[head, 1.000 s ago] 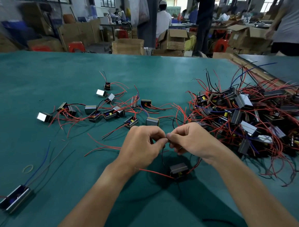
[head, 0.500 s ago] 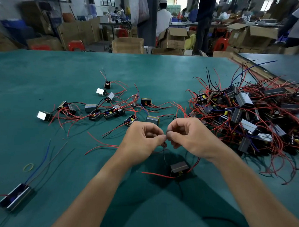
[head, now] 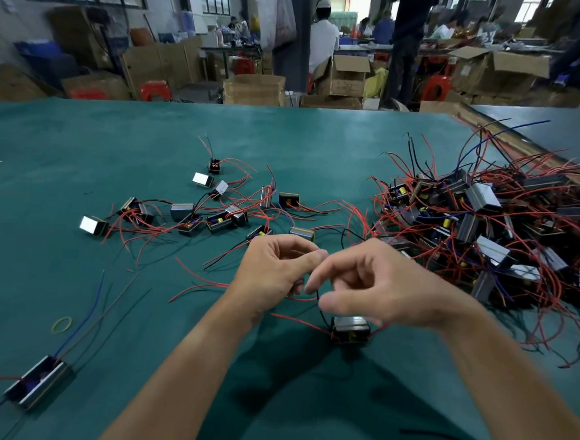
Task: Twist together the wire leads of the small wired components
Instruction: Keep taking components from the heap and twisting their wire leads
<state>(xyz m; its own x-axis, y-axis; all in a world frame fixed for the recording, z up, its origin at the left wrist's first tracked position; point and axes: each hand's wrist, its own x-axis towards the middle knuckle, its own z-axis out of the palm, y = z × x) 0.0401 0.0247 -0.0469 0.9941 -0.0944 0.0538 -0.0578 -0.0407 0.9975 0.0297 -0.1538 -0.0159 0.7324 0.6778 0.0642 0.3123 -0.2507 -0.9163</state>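
A small black and grey component (head: 350,326) lies on the green table (head: 86,144) just below my hands. Its black lead (head: 319,304) rises to the gap between my hands, and a red lead (head: 294,319) trails off to the left. My left hand (head: 273,272) has its fingers curled and pinches the lead ends beside its thumb tip. My right hand (head: 389,284) hovers next to it with loosened fingers. Its thumb and forefinger are apart, and the black lead passes between them untouched.
A big tangled pile of components with red, black and blue leads (head: 481,221) fills the right side. Several more components (head: 215,216) lie scattered ahead on the left. A long module (head: 35,385) and a yellow rubber band (head: 61,324) sit near left.
My right hand has let go of the lead ends, and its thumb and forefinger have spread apart. My left hand keeps its pinch. The component stays where it was.
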